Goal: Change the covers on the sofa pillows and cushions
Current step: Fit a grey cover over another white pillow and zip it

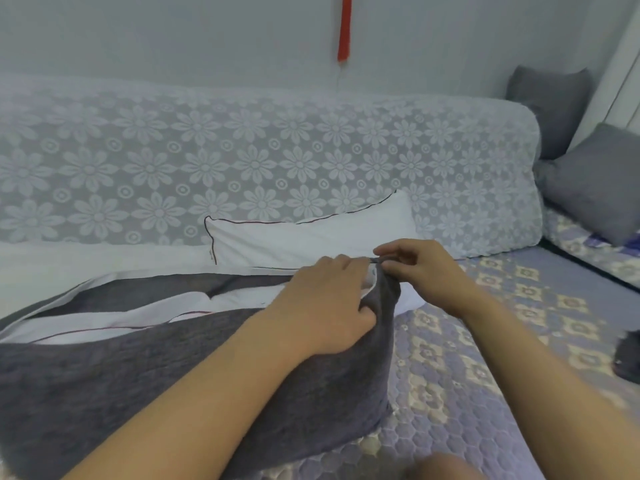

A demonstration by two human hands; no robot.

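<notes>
A large cushion in a dark grey cover (145, 393) lies on the sofa seat in front of me. Its long top edge gapes open, showing the white inner cushion (104, 323) with thin red piping. My left hand (329, 299) grips the cover's top right corner, thumb curled into the fabric. My right hand (419, 268) pinches something small at that same corner, probably the zip pull. A bare white pillow (311, 237) with dark piping leans against the backrest just behind my hands.
The backrest wears a white floral lace throw (242, 154). The seat has a lilac quilted cover (467, 358). Two grey pillows (588, 185) sit at the far right corner. A dark object (628, 358) lies at the right edge. A red strip (344, 26) hangs on the wall.
</notes>
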